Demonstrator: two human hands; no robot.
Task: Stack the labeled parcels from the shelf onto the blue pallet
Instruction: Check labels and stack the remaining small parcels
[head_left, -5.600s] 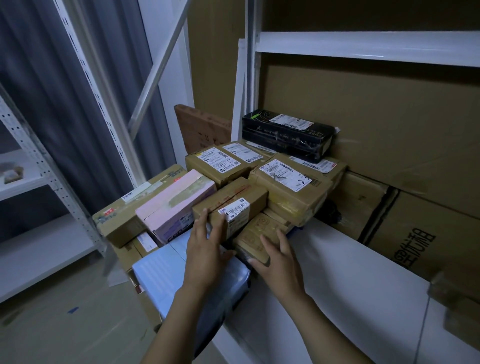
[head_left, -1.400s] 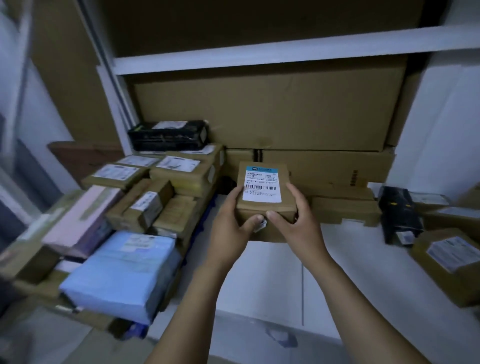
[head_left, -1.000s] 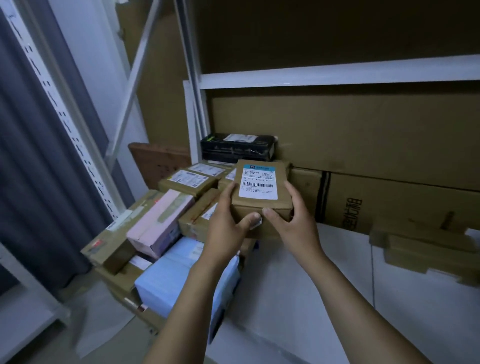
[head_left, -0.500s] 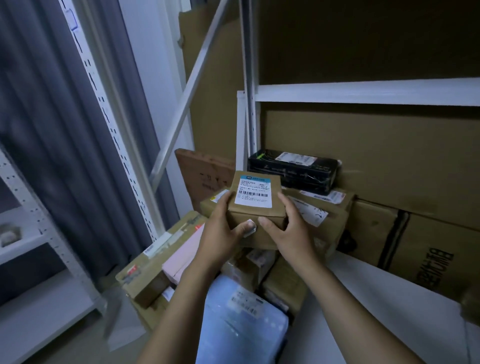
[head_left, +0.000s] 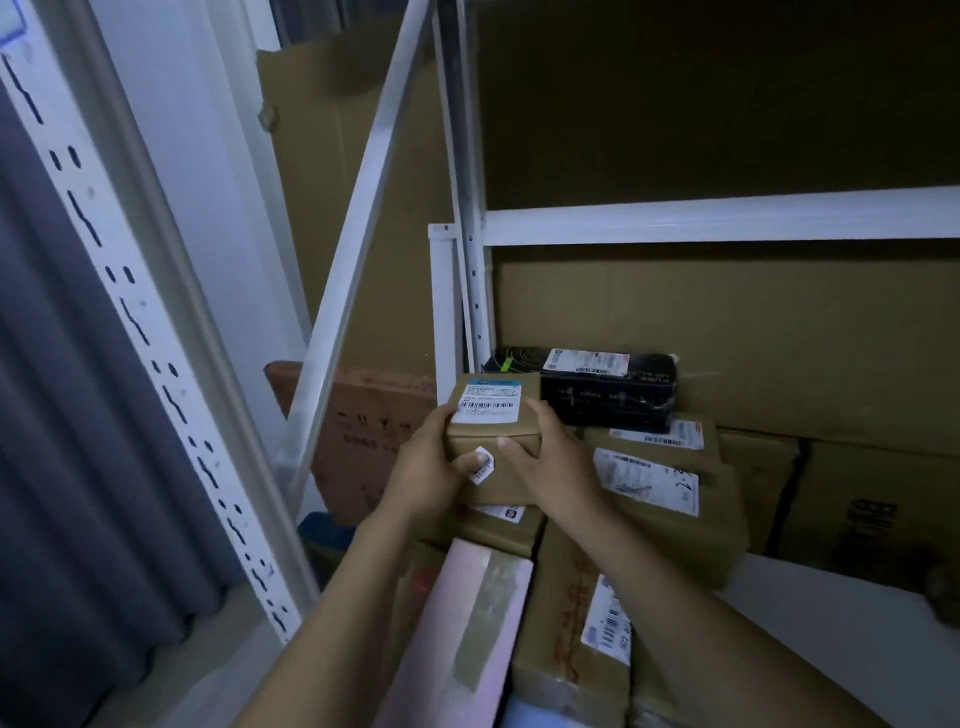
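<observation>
Head view: both hands hold one small brown parcel (head_left: 493, 421) just left of the black parcel (head_left: 608, 397), its far right corner close against that parcel's front. The left hand (head_left: 426, 473) is curled round the held parcel's left side, thumb pressed on the near face beside a small white sticker. The right hand (head_left: 556, 467) grips the right side, fingers over the top edge and thumb on the near face. The white shipping label with a blue strip faces up. Under it, nearer the camera than the black parcel, lies a brown box (head_left: 483, 525) with a label; whether the two touch I cannot tell. Right of the hands and just in front of the black parcel sits a larger taped box (head_left: 670, 499) with a white label. Nearer still lies a pink parcel (head_left: 467, 623). Above the black parcel runs a white shelf beam (head_left: 727, 218). Far to its left hangs a grey curtain (head_left: 78, 415).
</observation>
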